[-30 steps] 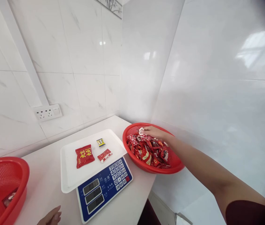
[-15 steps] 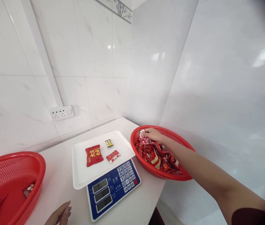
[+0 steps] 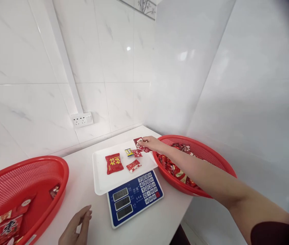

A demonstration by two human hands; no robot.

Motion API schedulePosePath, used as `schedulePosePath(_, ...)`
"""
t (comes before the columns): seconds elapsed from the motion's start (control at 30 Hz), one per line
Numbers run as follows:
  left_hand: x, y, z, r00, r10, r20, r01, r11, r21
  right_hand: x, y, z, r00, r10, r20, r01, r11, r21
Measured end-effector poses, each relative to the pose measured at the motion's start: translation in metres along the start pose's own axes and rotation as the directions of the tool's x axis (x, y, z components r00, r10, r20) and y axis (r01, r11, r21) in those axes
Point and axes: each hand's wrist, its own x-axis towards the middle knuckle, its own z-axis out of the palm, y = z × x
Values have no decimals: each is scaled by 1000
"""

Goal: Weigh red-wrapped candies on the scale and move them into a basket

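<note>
My right hand pinches a dark red snack packet with pale print over the far right part of the scale's white tray. Just below it is a small red packet; whether it touches the tray I cannot tell. On the tray lie a larger red packet with yellow characters, a small yellow and blue packet and a flat red and white packet. My left hand rests near the table's front, thumb and finger tips drawn together, nothing visible in them.
Right of the scale stands a red basket full of red packets. Another red basket, at left, holds several packets. A wall socket is behind the table, and walls close off the back and right.
My right hand has come out of the right basket with a packet and moved left over the tray. A small red packet now shows there. The view has shifted, revealing more of the left basket.
</note>
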Motion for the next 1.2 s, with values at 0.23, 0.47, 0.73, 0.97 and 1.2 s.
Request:
schedulePosePath(0.23, -4, 2, 2, 996, 89, -18, -90, 996, -16, 13, -17, 38, 994, -76, 82, 91, 976, -197)
schedulePosePath(0.47, -5, 0, 1, 989, 140, -37, -141, 990, -21, 16, -26, 52, 993, -116, 16, 112, 902, -417)
schedulePosePath(0.73, -7, 3, 2, 987, 158, -35, -159, 987, -5, 14, -24, 42, 997, -74, 32, 80, 853, -515)
schedulePosePath(0.97, -9, 7, 1, 988, 148, -40, -150, 988, -35, 14, -19, 57, 979, -151, 140, 205, 785, -585)
schedulePosePath(1.2, -18, 15, 6, 979, 162, -127, -168, 985, -37, 14, -16, 61, 950, -270, 160, 304, 665, -682)
